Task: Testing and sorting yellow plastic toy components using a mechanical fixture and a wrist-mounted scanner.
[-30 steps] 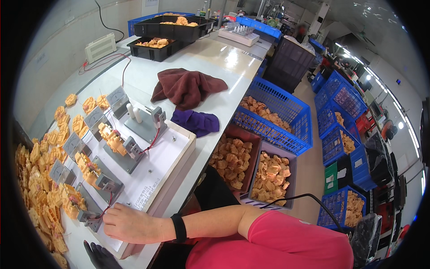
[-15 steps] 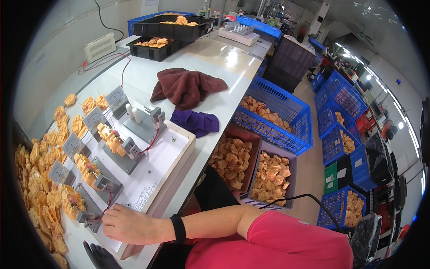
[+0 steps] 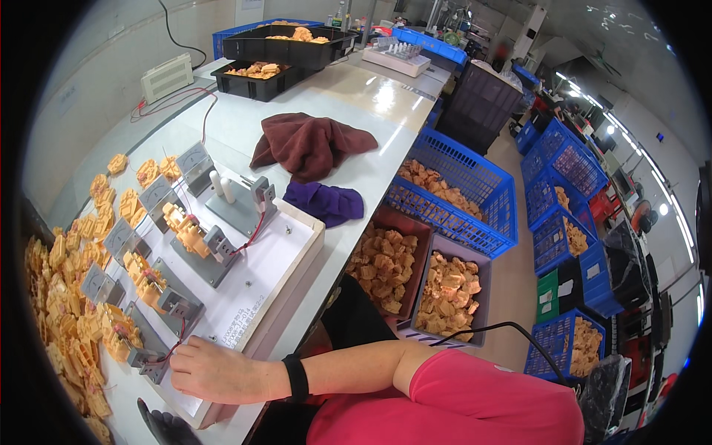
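My right hand is lying on the near corner of the white fixture board, knuckles up, fingers curled toward the thin red wire. That wire loops out of the grey metal clamp fixture at the board's near left edge. My fingertips are right at the wire, but I honestly can't tell whether they're pinching it or just touching it.

That clamp has a cluster of small orange plastic parts sitting in it, just left of my fingers. So I'd say I'm at the hookup or seating bit on the nearest station. The next move needs light, precise fingertip work, since the wire is skinny and the clamp is tight against it.

A dark glove shape pokes in just below the board's near edge. It's probably my left hand, but I can't make out what it's doing.

More of the same clamps run up the board's left side, and a loose heap of orange parts lies beyond them. Past the far end of the board are a crumpled maroon cloth and a smaller purple cloth.
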Available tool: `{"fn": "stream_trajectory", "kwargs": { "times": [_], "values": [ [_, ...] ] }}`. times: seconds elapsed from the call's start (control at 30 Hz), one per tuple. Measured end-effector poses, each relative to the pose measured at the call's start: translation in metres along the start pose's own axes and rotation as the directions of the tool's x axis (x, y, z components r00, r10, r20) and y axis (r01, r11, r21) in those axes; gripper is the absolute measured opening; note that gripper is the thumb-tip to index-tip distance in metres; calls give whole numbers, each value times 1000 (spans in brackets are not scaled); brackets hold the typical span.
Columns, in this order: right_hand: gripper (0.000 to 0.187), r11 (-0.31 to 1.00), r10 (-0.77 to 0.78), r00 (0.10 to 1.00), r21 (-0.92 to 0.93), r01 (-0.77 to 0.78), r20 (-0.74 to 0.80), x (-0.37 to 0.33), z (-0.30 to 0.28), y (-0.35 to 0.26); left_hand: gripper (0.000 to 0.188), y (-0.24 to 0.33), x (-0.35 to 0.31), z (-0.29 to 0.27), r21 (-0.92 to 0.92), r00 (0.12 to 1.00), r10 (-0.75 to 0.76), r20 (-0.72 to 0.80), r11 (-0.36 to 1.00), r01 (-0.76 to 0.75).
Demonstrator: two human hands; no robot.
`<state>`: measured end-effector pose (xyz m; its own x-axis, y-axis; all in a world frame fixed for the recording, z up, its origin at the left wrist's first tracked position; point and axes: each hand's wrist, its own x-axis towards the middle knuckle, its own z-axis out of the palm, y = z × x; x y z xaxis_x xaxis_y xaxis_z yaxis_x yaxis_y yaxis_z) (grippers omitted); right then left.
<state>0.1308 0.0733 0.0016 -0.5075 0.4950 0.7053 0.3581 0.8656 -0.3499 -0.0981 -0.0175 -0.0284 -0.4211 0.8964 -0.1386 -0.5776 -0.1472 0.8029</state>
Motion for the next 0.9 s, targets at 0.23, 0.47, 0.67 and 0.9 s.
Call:
{"fn": "stream_trajectory", "kwargs": {
  "times": [0.23,0.47,0.67,0.9],
  "values": [
    [14,1000,1,1000,9,-1,-11,0,2,0,47,0,-4,7,69,998,20,-59,997,-16],
    [14,1000,7,1000,13,-7,-19,0,2,0,48,-7,21,-43,-115,965,-54,257,990,86],
    [13,1000,12,1000,-10,-12,-8,0,2,0,47,-2,-1,-7,109,999,48,24,993,-50],
    [12,1000,-2,999,-17,1,-48,0,5,-1,50,0,-6,-1,121,998,54,-22,991,-51]
  ]
}}
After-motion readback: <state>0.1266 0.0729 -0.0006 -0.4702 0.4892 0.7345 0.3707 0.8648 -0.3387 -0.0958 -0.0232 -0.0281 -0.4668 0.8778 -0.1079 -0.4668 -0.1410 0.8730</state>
